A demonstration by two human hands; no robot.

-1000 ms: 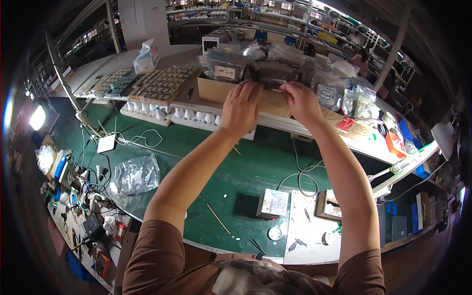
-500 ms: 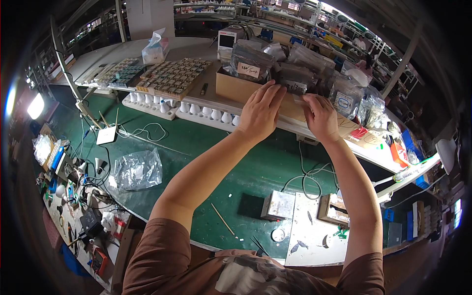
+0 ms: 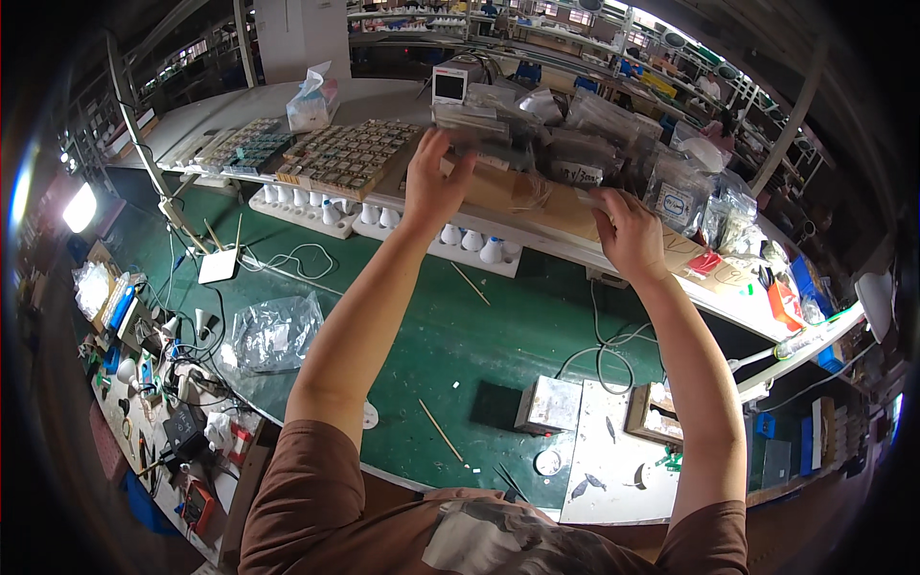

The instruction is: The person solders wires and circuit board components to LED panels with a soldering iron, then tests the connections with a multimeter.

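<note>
Both arms stretch forward from the lower edge, over the green work mat (image 3: 431, 326) and up to the raised shelf (image 3: 537, 235) at the back of the bench. The left arm runs long and nearly straight, elbow low, wrist bent back; the left hand (image 3: 436, 182) is lifted highest, fingers curled round the near end of a clear plastic bag (image 3: 474, 123) of small parts, which it holds up above the shallow cardboard box (image 3: 508, 192) on the shelf. The right arm comes up steeper from the right, forearm upright in the frame; the right hand (image 3: 628, 230) is lower, back of the hand toward the camera, fingers bent and closed on something thin and pale at the box's right edge, though what exactly it grips is too small to tell. The two hands are well apart, with the open box between them. Behind the box more clear bags (image 3: 671, 182) of parts are heaped. To the left on the shelf lie trays of small components (image 3: 350, 153), with a tissue pack (image 3: 311, 101) farther back. Just below the shelf edge stand white holders with little white caps (image 3: 470, 244). On the mat lie a crumpled clear bag (image 3: 273, 331), a white cable (image 3: 297, 259), thin wooden sticks (image 3: 441, 431) and a small metal block (image 3: 551, 402)
</note>
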